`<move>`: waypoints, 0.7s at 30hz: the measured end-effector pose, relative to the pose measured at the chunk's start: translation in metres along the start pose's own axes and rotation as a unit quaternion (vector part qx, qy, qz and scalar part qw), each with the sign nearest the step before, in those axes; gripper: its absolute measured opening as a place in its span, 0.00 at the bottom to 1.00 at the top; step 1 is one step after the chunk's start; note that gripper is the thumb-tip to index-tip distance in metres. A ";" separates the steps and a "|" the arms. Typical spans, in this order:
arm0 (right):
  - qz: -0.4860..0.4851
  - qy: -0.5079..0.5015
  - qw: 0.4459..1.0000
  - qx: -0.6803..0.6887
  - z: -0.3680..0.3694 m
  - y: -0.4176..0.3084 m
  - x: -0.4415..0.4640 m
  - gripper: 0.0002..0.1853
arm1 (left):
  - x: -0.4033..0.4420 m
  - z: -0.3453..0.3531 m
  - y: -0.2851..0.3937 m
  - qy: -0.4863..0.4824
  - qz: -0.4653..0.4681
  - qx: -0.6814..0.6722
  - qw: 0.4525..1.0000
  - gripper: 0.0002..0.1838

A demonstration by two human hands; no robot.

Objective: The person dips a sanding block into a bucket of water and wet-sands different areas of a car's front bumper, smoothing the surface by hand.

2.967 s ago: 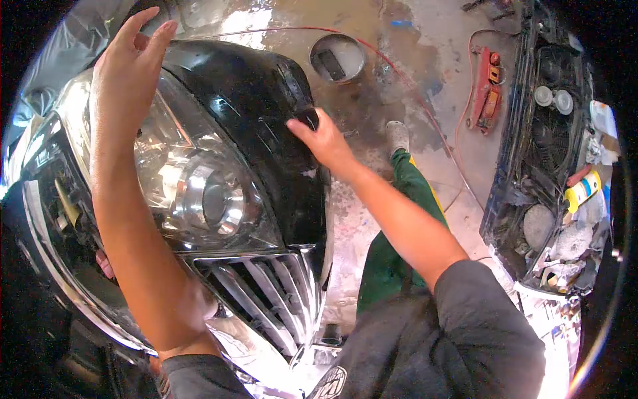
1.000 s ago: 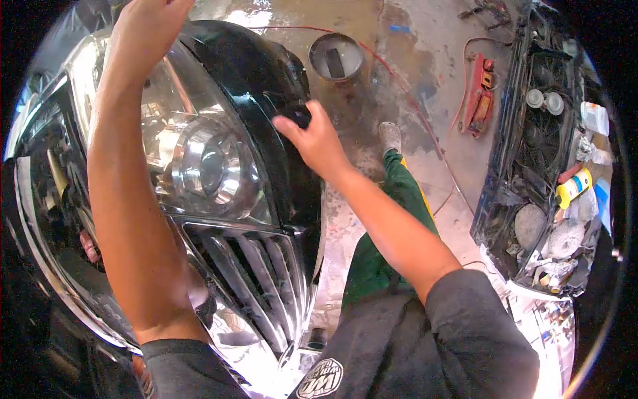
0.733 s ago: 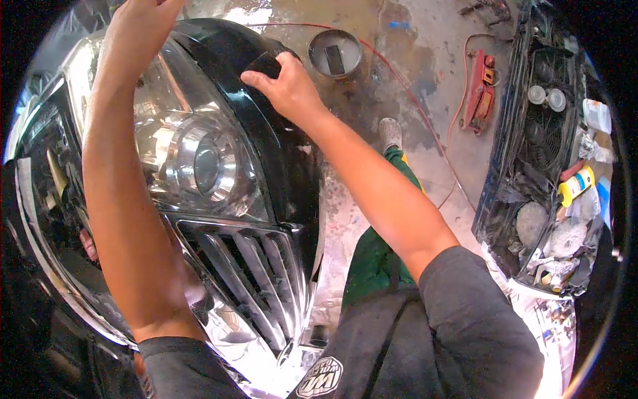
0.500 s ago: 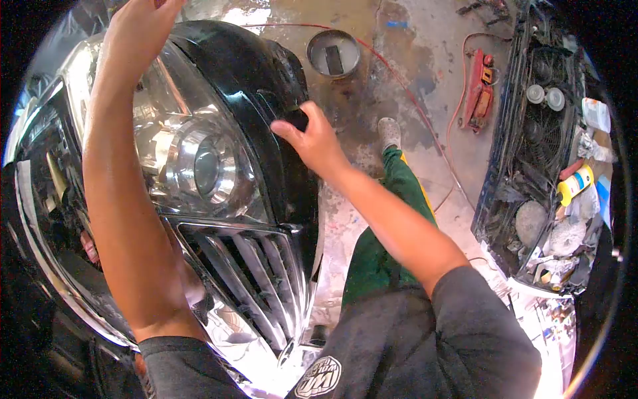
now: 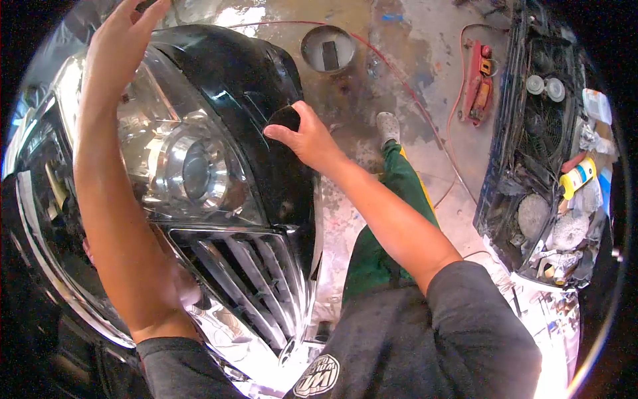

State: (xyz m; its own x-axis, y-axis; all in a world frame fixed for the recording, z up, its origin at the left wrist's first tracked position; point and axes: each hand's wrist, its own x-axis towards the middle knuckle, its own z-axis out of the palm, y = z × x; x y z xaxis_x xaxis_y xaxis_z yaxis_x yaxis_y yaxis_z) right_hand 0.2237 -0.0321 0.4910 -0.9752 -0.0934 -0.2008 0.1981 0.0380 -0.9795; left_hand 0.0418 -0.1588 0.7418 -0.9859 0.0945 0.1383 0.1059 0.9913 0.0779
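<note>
My right hand [image 5: 311,138] lies against the glossy black body panel [image 5: 229,80] beside the headlight. Its thumb and forefinger curve around a small dark rounded pad [image 5: 284,118]; the other fingers are hidden. My left hand [image 5: 123,36] reaches to the top left, past the headlight, with thumb and fingers apart. Its fingertips are cut off by the view's edge, and something dark shows between them. Between my arms sits the clear headlight [image 5: 196,166] with its round lens. Below it is the chrome-slatted grille [image 5: 242,279].
A round bucket [image 5: 342,43] holding a dark block stands on the wet floor. A red hose [image 5: 405,83] crosses the floor near a red floor jack [image 5: 477,86]. At right, a detached front end [image 5: 512,159] carries a yellow bottle [image 5: 577,178], pads and tubs.
My left hand has shifted left, and its thumb and fingers are now spread apart. My right hand has moved slightly left, and more of the dark pad shows. The view has shifted slightly.
</note>
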 end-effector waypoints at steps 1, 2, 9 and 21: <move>0.020 -0.006 1.000 0.016 0.000 0.002 -0.005 0.24 | 0.005 0.005 -0.012 -0.011 0.014 -0.009 1.000 0.22; 0.041 -0.010 0.999 0.035 0.000 0.005 -0.011 0.24 | 0.030 0.023 -0.064 -0.033 0.041 -0.020 0.998 0.26; 0.062 0.040 0.997 0.020 -0.035 0.022 -0.039 0.18 | 0.040 0.034 -0.085 -0.045 0.046 -0.023 0.998 0.33; -0.172 0.146 0.964 -0.140 0.005 0.005 -0.066 0.21 | 0.031 0.027 -0.071 -0.076 0.022 -0.011 0.997 0.30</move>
State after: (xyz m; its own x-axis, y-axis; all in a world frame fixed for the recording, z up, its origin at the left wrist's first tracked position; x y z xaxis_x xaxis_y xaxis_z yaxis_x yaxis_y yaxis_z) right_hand 0.2892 -0.0308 0.4994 -0.9725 0.1348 0.1900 -0.1375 0.3264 -0.9352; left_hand 0.0000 -0.2238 0.7137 -0.9882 0.1532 -0.0096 0.1515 0.9838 0.0960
